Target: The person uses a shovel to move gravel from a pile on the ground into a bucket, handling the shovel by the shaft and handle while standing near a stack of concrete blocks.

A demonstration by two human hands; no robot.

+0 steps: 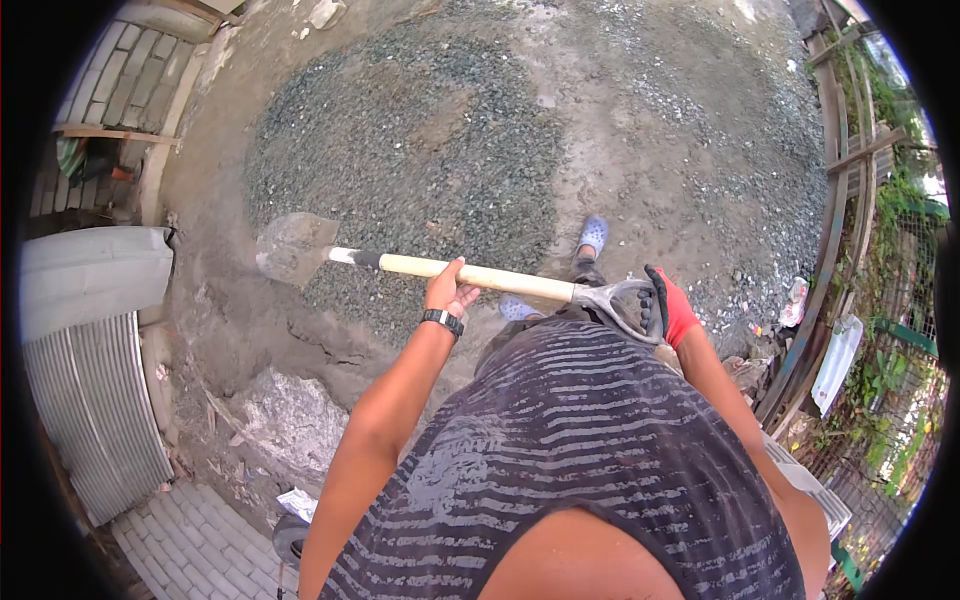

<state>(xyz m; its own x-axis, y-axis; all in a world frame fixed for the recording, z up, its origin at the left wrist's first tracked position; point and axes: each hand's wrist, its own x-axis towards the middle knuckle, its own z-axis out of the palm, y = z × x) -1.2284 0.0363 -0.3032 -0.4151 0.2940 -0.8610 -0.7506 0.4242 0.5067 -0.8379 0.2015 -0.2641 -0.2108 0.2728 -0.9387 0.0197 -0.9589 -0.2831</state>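
Observation:
Across the front of me lies a shovel (pixel 500 281), its pale wooden shaft nearly level and its blade pointing left. The blade (pixel 295 248) is coated grey and hangs at the left edge of a gravel patch; whether it touches the ground is hard to tell. My left hand (pixel 450 290), bare with a dark watch on the wrist, holds the middle of the shaft from below, thumb over the top. In a red and black glove, my right hand (pixel 672 308) is closed round the grey D-shaped grip (pixel 620 300) at the other end.
Dark gravel (pixel 420 140) spreads over grey, muddy ground ahead. Corrugated sheets (pixel 90 400) and stacked blocks (pixel 195 540) stand at the left. A wooden and wire fence (pixel 838 180) with plants runs along the right. A whitish mound (pixel 293 420) lies near my left arm.

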